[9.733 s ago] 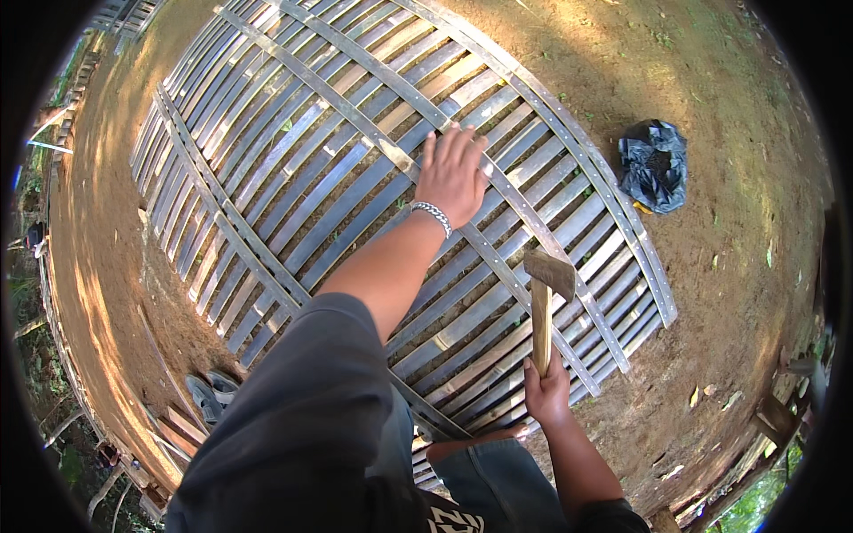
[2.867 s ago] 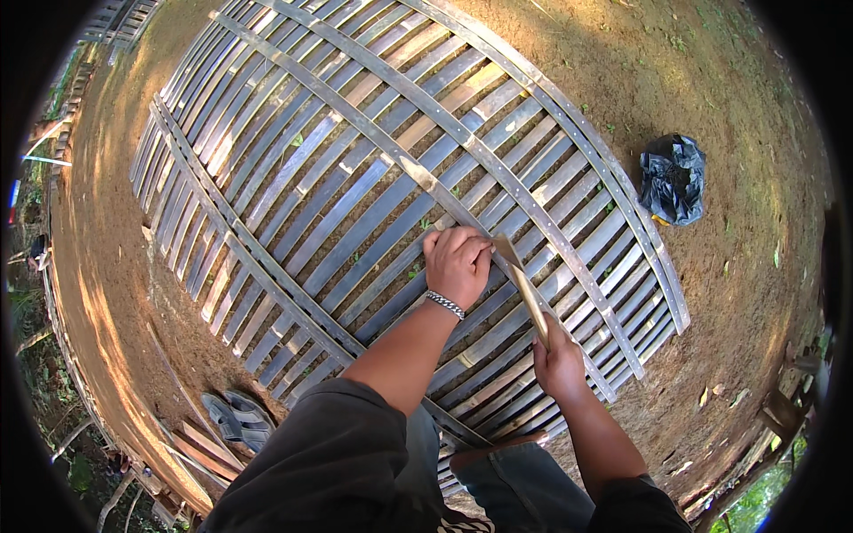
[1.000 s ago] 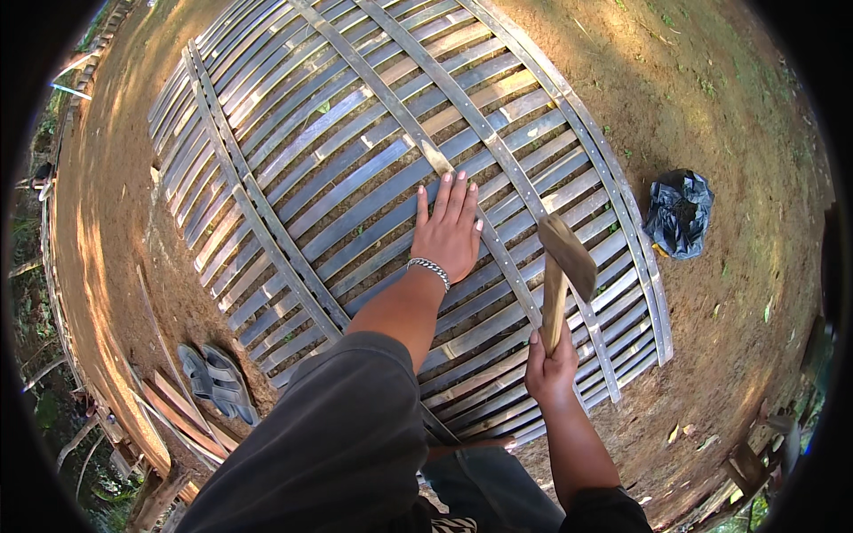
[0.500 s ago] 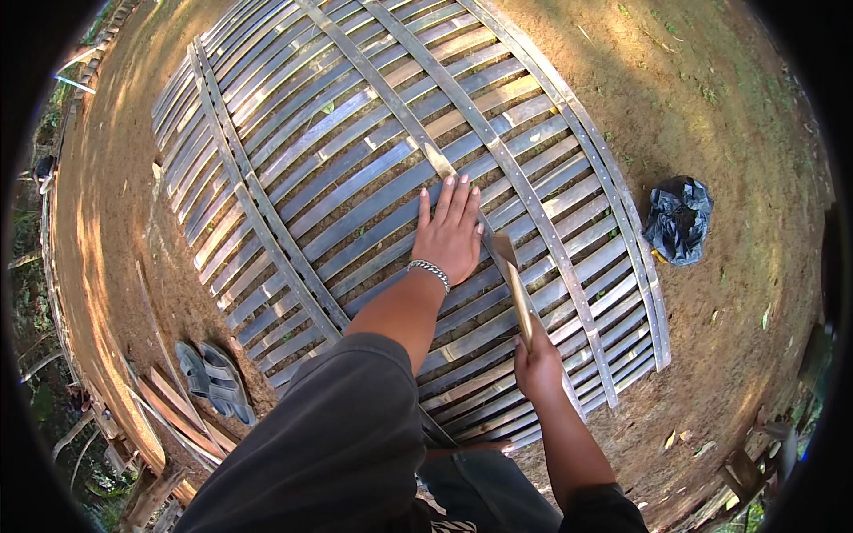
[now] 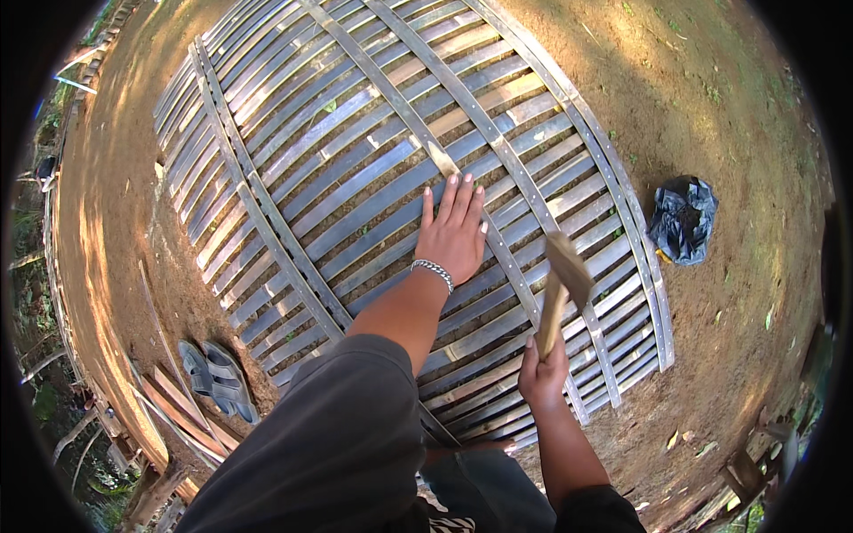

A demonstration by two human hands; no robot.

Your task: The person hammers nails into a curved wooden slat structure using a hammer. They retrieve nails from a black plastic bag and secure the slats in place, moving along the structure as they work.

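My left hand [image 5: 451, 233] lies flat with its fingers stretched out, on a long lengthwise strip [image 5: 508, 258] of a slatted bamboo panel [image 5: 378, 213]. A chain bracelet circles that wrist. My right hand [image 5: 543, 369] is wrapped round the wooden handle of a hatchet [image 5: 569, 266]. Its broad, dull head is raised over the panel, to the right of my left hand, and appears apart from the slats. Many crosswise slats make up the panel, with long strips running over them and small dots like nail heads along some strips.
To the right of the panel sits a crumpled black plastic bag [image 5: 682, 220] on bare earth. A pair of sandals [image 5: 216, 380] lies at the left, beside loose wooden strips [image 5: 178, 404]. Plants and branches border the ground at far left.
The hatchet has swung up and to the right, away from the strip beside my left hand, and its head has turned. My left hand keeps its place on the panel.
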